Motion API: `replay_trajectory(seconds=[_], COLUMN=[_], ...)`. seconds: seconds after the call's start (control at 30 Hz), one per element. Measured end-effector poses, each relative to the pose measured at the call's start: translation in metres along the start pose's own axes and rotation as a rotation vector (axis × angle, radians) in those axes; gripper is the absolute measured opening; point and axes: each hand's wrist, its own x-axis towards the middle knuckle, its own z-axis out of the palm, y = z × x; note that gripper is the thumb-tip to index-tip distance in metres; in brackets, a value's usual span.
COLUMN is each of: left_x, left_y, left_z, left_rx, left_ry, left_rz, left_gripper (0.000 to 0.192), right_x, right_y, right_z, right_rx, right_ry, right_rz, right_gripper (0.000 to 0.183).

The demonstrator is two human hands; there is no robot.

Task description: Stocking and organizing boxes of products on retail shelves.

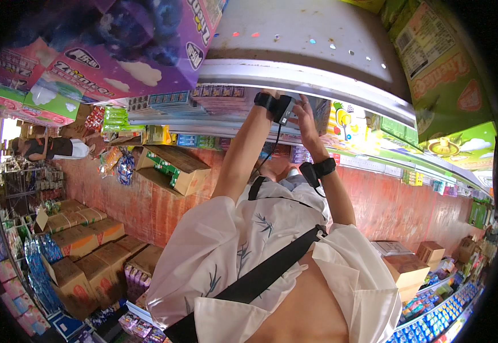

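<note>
Both arms reach in beneath the front edge of a white metal shelf [304,73]. My left hand [271,92] is mostly hidden by that edge and a black wrist-worn device [284,109] with a cable; what it touches cannot be seen. Close beside it, my right hand [303,112] has its fingers partly spread, with no item visible in it. Another black device [313,173] is strapped to my right wrist. Small boxed packs [219,92] stand in rows left of the hands on the shelf below. A yellow printed carton [342,120] stands just right of them.
Large purple cartons [146,64] and a green carton [450,81] flank the upper shelf. An open cardboard box [193,171] and bagged goods [126,167] lie on the reddish floor. Stacked cardboard boxes [99,266] stand behind at left, others [403,270] at right. Another person [51,148] is far left.
</note>
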Motion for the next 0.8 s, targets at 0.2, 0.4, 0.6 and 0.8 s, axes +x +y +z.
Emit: replay_trajectory(seconds=[0.2,0.4,0.6,0.8], left_x=[-0.028,-0.137,-0.142,-0.121], left_y=[-0.010,0.075,0.028,0.005], left_z=[-0.017,-0.105,-0.194,-0.211], left_rx=[-0.540,-0.611,0.471,0.831], left_ry=[0.272,-0.243,0.619,0.567], left_rz=[0.100,-0.106,0.275,0.090], left_gripper=[0.023,0.026,0.034,0.043], right_x=[0.019,0.025,0.022,0.040], right_y=[0.017,0.032,0.026,0.042], right_z=[0.031,0.038,0.088,0.102], right_rx=[0.003,-0.045,-0.253,-0.303], right_ry=[-0.059,-0.125,-0.333,-0.110], right_rz=[-0.099,-0.179,-0.334,-0.324], right_gripper=[0.060,0.075,0.076,0.077])
